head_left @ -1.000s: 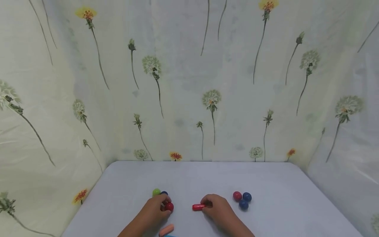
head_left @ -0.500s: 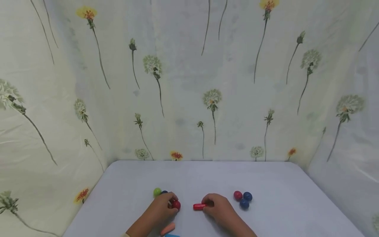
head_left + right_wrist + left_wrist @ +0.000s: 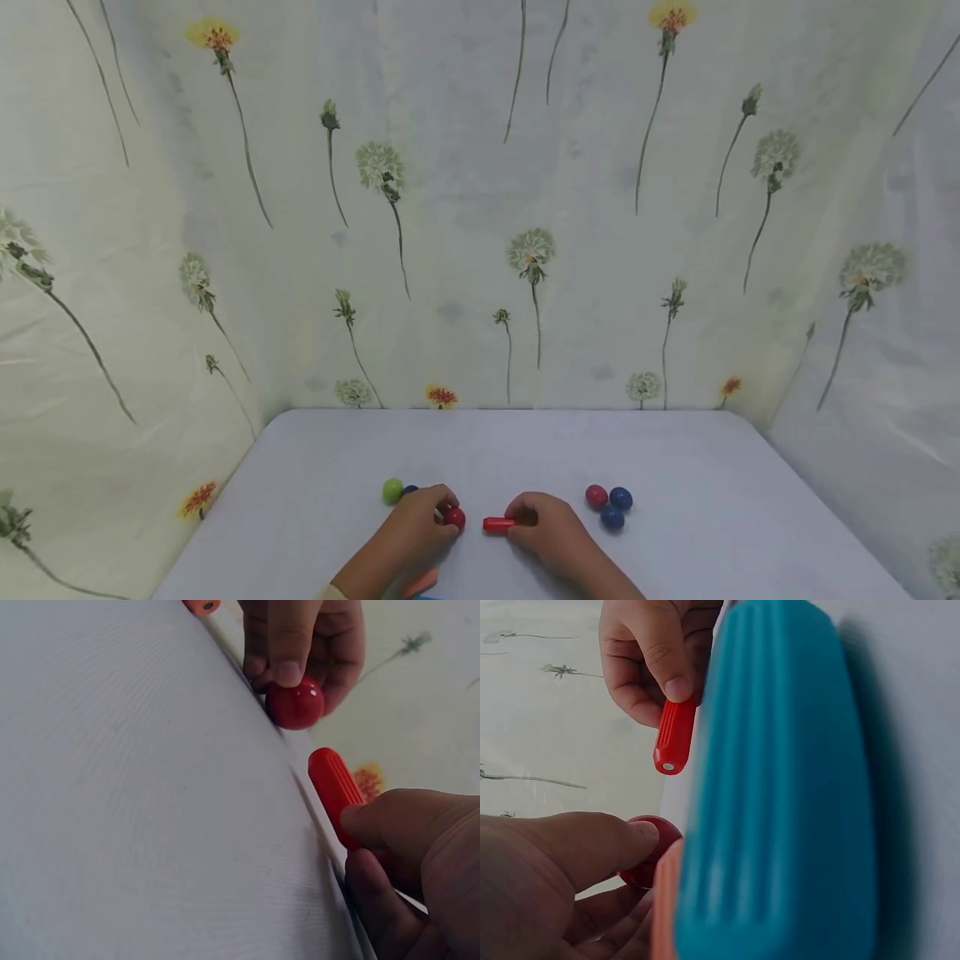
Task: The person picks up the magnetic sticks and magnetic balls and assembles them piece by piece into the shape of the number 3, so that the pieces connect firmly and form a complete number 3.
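Observation:
My left hand (image 3: 414, 533) pinches a red ball (image 3: 454, 518) between thumb and fingers. Facing it, my right hand (image 3: 553, 533) grips one end of a red ribbed stick (image 3: 497, 525), whose free end points at the ball with a small gap between them. In the right wrist view the ball (image 3: 295, 703) is apart from the tip of the stick (image 3: 334, 791). The left wrist view shows the stick's end (image 3: 672, 742) with a pale round spot, and my left thumb on the ball (image 3: 651, 851).
A green ball (image 3: 392, 490) and a partly hidden dark blue ball (image 3: 409, 490) lie beyond my left hand. One red (image 3: 596, 497) and two blue balls (image 3: 612, 518) sit together at the right. Near my left wrist are an orange piece (image 3: 422, 582) and a blue piece (image 3: 780, 787).
My left hand has moved right with the red ball, closer to the red stick. My right hand has stayed nearly in place. The orange piece is now more covered by the left hand.

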The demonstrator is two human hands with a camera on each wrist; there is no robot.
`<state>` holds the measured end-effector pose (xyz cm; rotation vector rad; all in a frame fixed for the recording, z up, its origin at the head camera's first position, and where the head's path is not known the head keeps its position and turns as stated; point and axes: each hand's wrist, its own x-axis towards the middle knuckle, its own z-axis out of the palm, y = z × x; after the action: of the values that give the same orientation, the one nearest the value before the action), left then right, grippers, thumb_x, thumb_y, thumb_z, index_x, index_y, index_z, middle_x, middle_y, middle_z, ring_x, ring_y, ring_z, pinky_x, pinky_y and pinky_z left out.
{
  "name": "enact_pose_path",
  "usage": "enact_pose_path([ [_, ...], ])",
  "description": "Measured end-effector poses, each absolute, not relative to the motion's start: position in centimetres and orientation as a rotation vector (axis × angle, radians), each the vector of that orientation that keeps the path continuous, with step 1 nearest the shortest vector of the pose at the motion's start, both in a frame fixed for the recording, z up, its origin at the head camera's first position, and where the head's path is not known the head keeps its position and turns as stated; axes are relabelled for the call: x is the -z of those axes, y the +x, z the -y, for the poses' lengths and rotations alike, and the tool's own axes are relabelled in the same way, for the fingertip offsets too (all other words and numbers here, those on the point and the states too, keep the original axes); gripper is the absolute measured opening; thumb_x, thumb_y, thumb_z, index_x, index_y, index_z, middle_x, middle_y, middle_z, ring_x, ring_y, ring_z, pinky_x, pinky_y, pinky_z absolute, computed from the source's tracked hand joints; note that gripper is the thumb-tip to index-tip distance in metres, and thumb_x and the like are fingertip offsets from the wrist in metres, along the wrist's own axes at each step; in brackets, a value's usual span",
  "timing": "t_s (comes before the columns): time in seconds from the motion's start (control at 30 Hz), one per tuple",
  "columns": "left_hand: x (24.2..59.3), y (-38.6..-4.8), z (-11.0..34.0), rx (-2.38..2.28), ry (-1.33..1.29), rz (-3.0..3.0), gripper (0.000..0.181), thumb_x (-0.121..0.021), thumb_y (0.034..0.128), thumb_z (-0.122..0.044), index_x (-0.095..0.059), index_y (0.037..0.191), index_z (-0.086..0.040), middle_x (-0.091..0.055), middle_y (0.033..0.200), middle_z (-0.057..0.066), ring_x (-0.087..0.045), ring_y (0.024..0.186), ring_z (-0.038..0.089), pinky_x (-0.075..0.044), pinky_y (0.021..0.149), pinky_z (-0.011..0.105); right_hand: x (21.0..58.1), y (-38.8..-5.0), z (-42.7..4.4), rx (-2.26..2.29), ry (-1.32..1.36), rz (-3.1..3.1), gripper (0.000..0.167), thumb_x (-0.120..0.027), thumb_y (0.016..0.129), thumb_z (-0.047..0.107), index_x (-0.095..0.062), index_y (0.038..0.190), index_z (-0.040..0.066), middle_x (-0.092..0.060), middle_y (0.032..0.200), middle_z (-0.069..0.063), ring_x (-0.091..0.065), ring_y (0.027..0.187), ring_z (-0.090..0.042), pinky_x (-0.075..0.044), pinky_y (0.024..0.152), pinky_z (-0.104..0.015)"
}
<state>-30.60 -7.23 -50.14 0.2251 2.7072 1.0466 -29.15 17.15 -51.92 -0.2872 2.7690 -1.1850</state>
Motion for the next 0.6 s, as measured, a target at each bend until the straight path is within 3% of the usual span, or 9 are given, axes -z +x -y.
enact_pose_path([
  [0.6, 50.52, -30.1, 7.34, -1.152, 0.261, -2.629, 0.026, -0.084, 0.0878, -0.017, -0.07, 0.11, -0.022, -0.069, 0.103, -0.003, -0.062, 0.094, 0.02, -0.058, 0.09, 0.046, 52.14, -28.86, -17.01, 1.177, -0.28, -2.781, 0.014, -0.082, 0.089, 0.023, -0.075, 0.1, 0.027, -0.07, 0.095, 0.009, -0.062, 0.094, -0.017, -0.056, 0.092, -0.051],
])
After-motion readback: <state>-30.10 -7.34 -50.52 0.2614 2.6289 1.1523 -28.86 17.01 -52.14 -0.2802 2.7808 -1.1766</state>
